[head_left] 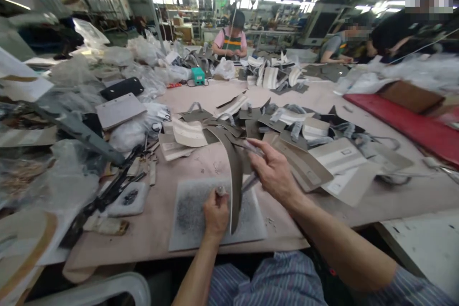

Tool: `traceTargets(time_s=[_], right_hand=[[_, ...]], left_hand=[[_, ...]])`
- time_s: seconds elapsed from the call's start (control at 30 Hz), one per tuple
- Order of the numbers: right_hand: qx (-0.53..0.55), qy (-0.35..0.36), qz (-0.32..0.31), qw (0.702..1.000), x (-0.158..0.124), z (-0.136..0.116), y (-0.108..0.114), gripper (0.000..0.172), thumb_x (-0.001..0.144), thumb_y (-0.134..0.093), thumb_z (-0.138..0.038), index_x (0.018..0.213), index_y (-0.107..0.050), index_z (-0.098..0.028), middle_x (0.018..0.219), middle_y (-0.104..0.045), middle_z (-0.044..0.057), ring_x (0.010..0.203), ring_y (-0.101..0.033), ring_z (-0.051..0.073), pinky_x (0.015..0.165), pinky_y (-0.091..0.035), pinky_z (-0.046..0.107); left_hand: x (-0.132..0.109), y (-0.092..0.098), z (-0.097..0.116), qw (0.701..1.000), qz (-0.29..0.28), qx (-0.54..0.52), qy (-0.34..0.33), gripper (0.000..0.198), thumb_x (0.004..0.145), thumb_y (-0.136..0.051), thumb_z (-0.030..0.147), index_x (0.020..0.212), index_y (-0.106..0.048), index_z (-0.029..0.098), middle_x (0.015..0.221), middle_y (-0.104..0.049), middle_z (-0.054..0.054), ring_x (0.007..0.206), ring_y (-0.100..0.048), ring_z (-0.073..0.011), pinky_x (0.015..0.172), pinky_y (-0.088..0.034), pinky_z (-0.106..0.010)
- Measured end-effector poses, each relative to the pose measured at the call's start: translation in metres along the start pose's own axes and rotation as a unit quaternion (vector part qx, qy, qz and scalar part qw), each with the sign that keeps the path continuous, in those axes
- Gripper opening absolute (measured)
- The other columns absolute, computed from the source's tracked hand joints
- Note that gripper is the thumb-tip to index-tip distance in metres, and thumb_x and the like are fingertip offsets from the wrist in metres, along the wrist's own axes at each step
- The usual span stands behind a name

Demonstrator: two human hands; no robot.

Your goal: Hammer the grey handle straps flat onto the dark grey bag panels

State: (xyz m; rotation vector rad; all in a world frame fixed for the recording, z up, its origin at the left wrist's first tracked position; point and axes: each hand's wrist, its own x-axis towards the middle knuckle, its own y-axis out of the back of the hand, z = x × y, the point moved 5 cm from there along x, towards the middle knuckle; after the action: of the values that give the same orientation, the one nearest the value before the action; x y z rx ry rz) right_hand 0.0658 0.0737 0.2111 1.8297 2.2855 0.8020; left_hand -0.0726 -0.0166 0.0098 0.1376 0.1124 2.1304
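Observation:
A grey-brown bag panel (234, 167) with a pale back stands on edge in front of me, bent in a curve. My right hand (274, 169) is closed on a greyish, plastic-wrapped strap (253, 147) to the right of this panel. Against the pale side, my left hand (216, 215) is closed around something with a small shiny, round end; its fingers hide the rest. Beneath both lies a white board (190, 236) with dark smudged marks. Behind the hands spreads a pile of similar panels (313, 162), several with wrapped straps.
Plastic bags (75, 172) and dark tools (89, 208) crowd the left side. Tiny bits (270, 222) lie right of the board. A red board (405, 126) runs along the right. A green box (197, 76) stands farther back, where people (231, 40) sit across the table.

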Motion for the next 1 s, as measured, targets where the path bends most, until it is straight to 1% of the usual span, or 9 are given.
traceTargets(time_s=[0.03, 0.1, 0.2, 0.3, 0.47, 0.57, 0.63, 0.87, 1.0], right_hand=[[-0.052, 0.001, 0.021, 0.998, -0.019, 0.011, 0.013, 0.039, 0.091, -0.052, -0.033, 0.128, -0.061, -0.021, 0.087, -0.069, 0.004, 0.072, -0.062, 0.016, 0.063, -0.048, 0.026], [-0.135, -0.026, 0.017, 0.990, -0.055, 0.042, 0.019, 0.042, 0.094, -0.050, -0.035, 0.132, -0.059, -0.019, 0.092, -0.072, 0.008, 0.076, -0.066, 0.020, 0.068, -0.049, 0.031], [-0.230, -0.092, -0.081, 0.965, -0.099, 0.090, -0.009, 0.042, 0.097, -0.045, -0.034, 0.132, -0.057, -0.015, 0.093, -0.074, 0.012, 0.079, -0.070, 0.025, 0.072, -0.049, 0.034], [-0.289, -0.134, -0.174, 0.932, -0.124, 0.116, -0.039, 0.041, 0.098, -0.044, -0.039, 0.129, -0.059, -0.015, 0.095, -0.074, 0.016, 0.088, -0.072, 0.030, 0.075, -0.049, 0.036], [-0.266, -0.164, -0.193, 0.930, -0.127, 0.119, -0.045, 0.048, 0.098, -0.043, -0.050, 0.128, -0.057, -0.015, 0.096, -0.074, 0.017, 0.094, -0.071, 0.031, 0.076, -0.048, 0.036], [-0.250, -0.163, -0.201, 0.933, -0.125, 0.121, -0.039, 0.048, 0.098, -0.044, -0.050, 0.126, -0.058, -0.014, 0.098, -0.073, 0.019, 0.096, -0.071, 0.031, 0.079, -0.047, 0.036], [-0.237, -0.163, -0.200, 0.937, -0.125, 0.125, -0.037, 0.049, 0.097, -0.046, -0.050, 0.128, -0.058, -0.014, 0.100, -0.073, 0.018, 0.097, -0.070, 0.031, 0.079, -0.047, 0.036], [-0.179, -0.148, -0.172, 0.957, -0.126, 0.128, -0.030, 0.054, 0.095, -0.048, -0.053, 0.134, -0.057, -0.016, 0.105, -0.073, 0.016, 0.099, -0.069, 0.029, 0.081, -0.046, 0.035], [-0.112, -0.118, -0.128, 0.978, -0.130, 0.133, -0.008, 0.049, 0.097, -0.046, -0.046, 0.136, -0.053, -0.016, 0.095, -0.072, 0.009, 0.086, -0.068, 0.023, 0.078, -0.047, 0.032]], left_hand=[[-0.001, 0.001, -0.001, 1.000, 0.007, -0.014, 0.005, 0.022, 0.083, -0.066, 0.033, 0.098, -0.067, 0.018, 0.085, -0.075, -0.007, 0.079, -0.071, -0.0228, 0.075, -0.055, -0.032], [-0.003, 0.004, -0.004, 0.998, 0.033, -0.043, 0.022, 0.023, 0.082, -0.068, 0.036, 0.096, -0.067, 0.017, 0.087, -0.075, -0.007, 0.082, -0.072, -0.0215, 0.077, -0.056, -0.031], [-0.003, 0.009, -0.007, 0.992, 0.075, -0.087, 0.044, 0.027, 0.081, -0.070, 0.038, 0.097, -0.067, 0.016, 0.092, -0.076, -0.007, 0.086, -0.073, -0.0201, 0.082, -0.057, -0.030], [0.004, 0.006, -0.001, 0.989, 0.076, -0.116, 0.052, 0.035, 0.079, -0.073, 0.038, 0.104, -0.065, 0.016, 0.093, -0.077, -0.007, 0.086, -0.073, -0.0192, 0.085, -0.057, -0.032], [0.022, -0.035, 0.022, 0.988, -0.030, -0.146, 0.036, 0.040, 0.077, -0.076, 0.039, 0.107, -0.065, 0.015, 0.097, -0.076, -0.008, 0.089, -0.073, -0.0186, 0.088, -0.056, -0.032], [0.027, -0.065, 0.023, 0.981, -0.117, -0.145, 0.046, 0.038, 0.074, -0.078, 0.040, 0.100, -0.065, 0.015, 0.093, -0.077, -0.008, 0.087, -0.073, -0.0191, 0.086, -0.056, -0.031], [0.026, -0.077, 0.019, 0.976, -0.154, -0.140, 0.056, 0.039, 0.072, -0.079, 0.040, 0.099, -0.065, 0.015, 0.090, -0.077, -0.007, 0.085, -0.073, -0.0201, 0.084, -0.057, -0.032], [0.022, -0.078, 0.013, 0.976, -0.172, -0.120, 0.061, 0.041, 0.074, -0.077, 0.044, 0.100, -0.063, 0.016, 0.089, -0.077, -0.007, 0.084, -0.074, -0.0208, 0.085, -0.056, -0.035], [0.021, -0.079, 0.016, 0.980, -0.181, -0.076, 0.037, 0.033, 0.078, -0.074, 0.041, 0.098, -0.064, 0.016, 0.090, -0.077, -0.007, 0.086, -0.073, -0.0203, 0.084, -0.055, -0.033]])
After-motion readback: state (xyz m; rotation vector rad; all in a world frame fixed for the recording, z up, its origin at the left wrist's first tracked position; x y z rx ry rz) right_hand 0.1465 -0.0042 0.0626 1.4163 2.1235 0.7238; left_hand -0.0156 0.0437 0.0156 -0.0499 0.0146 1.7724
